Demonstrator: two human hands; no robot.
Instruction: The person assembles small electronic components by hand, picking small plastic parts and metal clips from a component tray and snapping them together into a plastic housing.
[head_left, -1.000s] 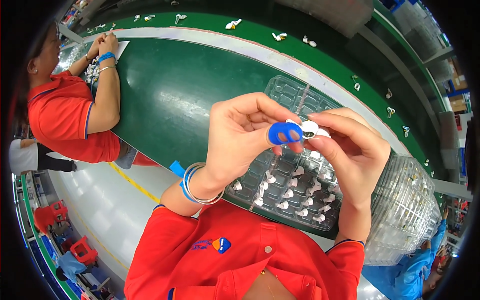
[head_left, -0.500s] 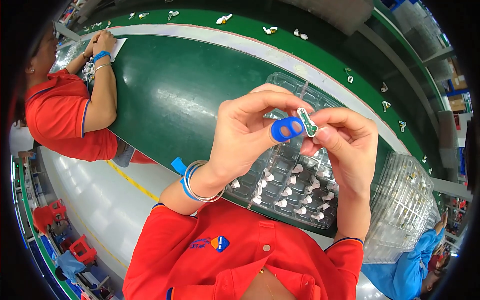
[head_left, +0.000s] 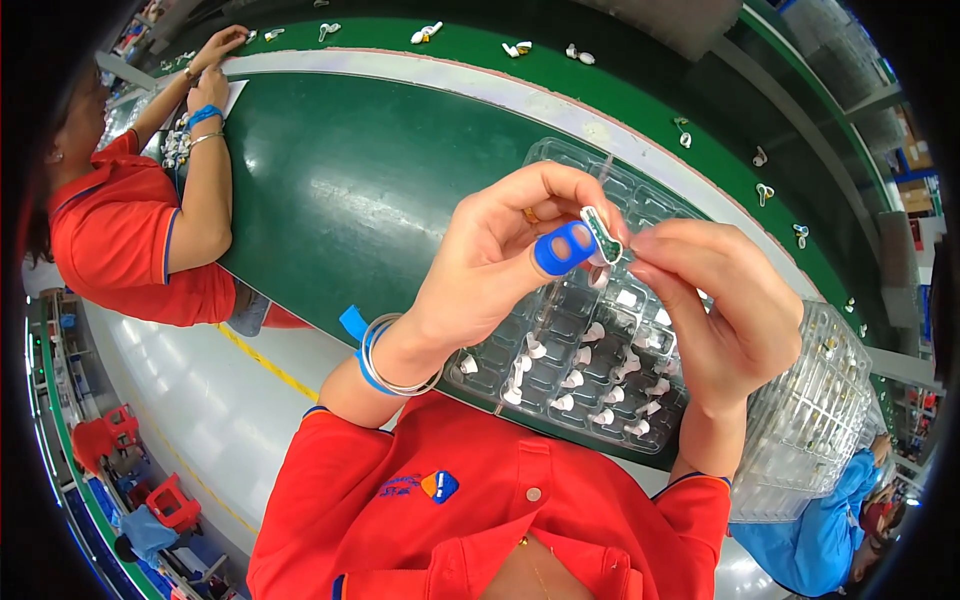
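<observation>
An open white earbud half [head_left: 603, 236] with a green circuit board inside is pinched in my left hand [head_left: 475, 260], between the thumb and fingertips. A blue sleeve with holes [head_left: 564, 249] covers that thumb. My right hand [head_left: 740, 300] has its thumb and forefinger closed at the lower right end of the earbud half; whatever lies between those fingertips is too small to make out. Below both hands lies a clear plastic tray [head_left: 548, 322] with compartments, several of them holding white earbud pieces [head_left: 570, 380].
Earbud parts [head_left: 580, 55] ride spaced out on a green belt [head_left: 640, 95] beyond a pale rail. Clear trays [head_left: 805, 420] are stacked at the right, near a person in blue [head_left: 820, 530]. At left, a co-worker in red [head_left: 120, 235] sits along the green table [head_left: 350, 170].
My right hand has drawn slightly right, off the earbud half's face to its lower end. My left hand shifted a little left. The co-worker's one hand has reached toward the belt.
</observation>
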